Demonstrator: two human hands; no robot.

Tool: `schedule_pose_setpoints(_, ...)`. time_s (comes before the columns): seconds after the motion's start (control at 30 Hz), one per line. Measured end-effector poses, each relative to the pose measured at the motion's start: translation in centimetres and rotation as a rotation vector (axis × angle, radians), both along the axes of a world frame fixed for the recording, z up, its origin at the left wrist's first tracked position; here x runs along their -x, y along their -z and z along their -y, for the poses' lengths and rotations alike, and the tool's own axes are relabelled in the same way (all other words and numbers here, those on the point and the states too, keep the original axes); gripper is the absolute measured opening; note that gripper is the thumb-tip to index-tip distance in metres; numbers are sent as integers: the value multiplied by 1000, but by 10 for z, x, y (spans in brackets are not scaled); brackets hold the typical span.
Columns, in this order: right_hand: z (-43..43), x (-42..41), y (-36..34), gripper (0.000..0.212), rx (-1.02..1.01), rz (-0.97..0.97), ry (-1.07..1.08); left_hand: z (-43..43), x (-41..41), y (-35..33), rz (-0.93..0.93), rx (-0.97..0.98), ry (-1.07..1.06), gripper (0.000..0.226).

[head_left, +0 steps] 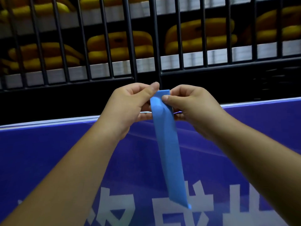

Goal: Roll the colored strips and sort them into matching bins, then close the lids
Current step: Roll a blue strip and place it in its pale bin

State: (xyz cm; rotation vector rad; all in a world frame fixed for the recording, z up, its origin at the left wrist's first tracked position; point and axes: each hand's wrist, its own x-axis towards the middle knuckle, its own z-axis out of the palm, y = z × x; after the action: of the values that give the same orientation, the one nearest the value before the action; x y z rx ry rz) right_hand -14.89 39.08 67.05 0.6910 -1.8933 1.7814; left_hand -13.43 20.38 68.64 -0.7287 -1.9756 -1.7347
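Worktop [48, 152]: blue-violet surface, lying across the lower half of the view, its pale far edge [260, 101] rising toward the right. Large white characters [203, 203] are showing printed on it at the bottom, partly cut off. Beyond, behind black bars [130, 38], pale shelves [101, 72] are carrying stacked yellow items [118, 46], blurred.

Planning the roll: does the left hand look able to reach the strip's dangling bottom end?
Likely yes: the blue strip hangs free, unobstructed, but the left hand pinches its top.
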Motion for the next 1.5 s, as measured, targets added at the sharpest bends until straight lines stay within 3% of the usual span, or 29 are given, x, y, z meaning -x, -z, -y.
schedule_pose_setpoints(0.27,-9,-13,-7,6,40,75,-55,-13,-23,-14,-40,120,-130,14)
schedule_pose_setpoints(0.63,-3,-28,-6,42,-48,89,-192,0,-43,-9,-46,154,-200,10)
schedule_pose_setpoints(1.17,67,-25,-6,26,-72,-66,-71,69,-46,-8,74,-4,-89,16)
schedule_pose_setpoints(1.5,115,-16,-13,18,6,-26,-99,112,-32,-15,123,-139,-37,26)
